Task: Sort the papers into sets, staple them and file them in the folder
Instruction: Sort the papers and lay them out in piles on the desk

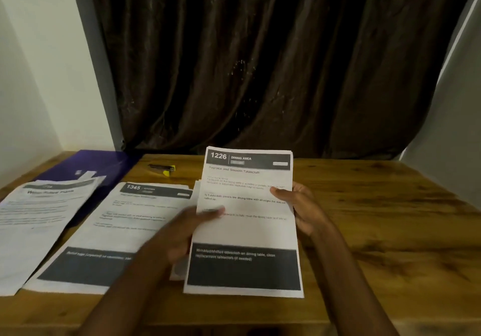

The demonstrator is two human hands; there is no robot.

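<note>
papers [244, 221] headed 1226 held above bench [390, 218], near centre; left hand [182, 231] and right hand [299, 205] pinch side edges. risk: loose sheets behind slip, mixing with 1345 pile [117, 231] at left.

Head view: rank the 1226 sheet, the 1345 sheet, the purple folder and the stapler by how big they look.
1. 1345 sheet and 1226 sheet: much alike, and the 1226 is lifted toward the camera, so no ranking.
2. Purple folder: partly covered by papers, true extent unsure.
3. Stapler: clearly smallest.
</note>
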